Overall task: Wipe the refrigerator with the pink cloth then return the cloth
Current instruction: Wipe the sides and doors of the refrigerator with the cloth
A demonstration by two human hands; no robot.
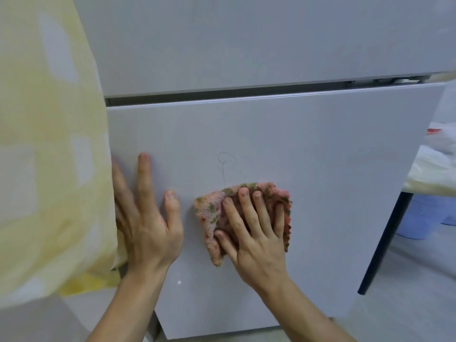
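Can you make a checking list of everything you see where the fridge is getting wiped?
Surface: grey refrigerator lower door, a thin pen scribble just above the cloth.
Job's things: pink cloth, bunched, pressed against the door.
Clutter: nothing seen.
Hands: right hand presses the cloth with spread fingers; left hand rests flat near the door's left edge.
Cables: nothing seen.
Surroundings: yellow fabric at left; dark table leg, blue plastic item and white bags at right.

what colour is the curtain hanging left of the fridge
Pale yellow with white patches; the curtain shows in the head view.
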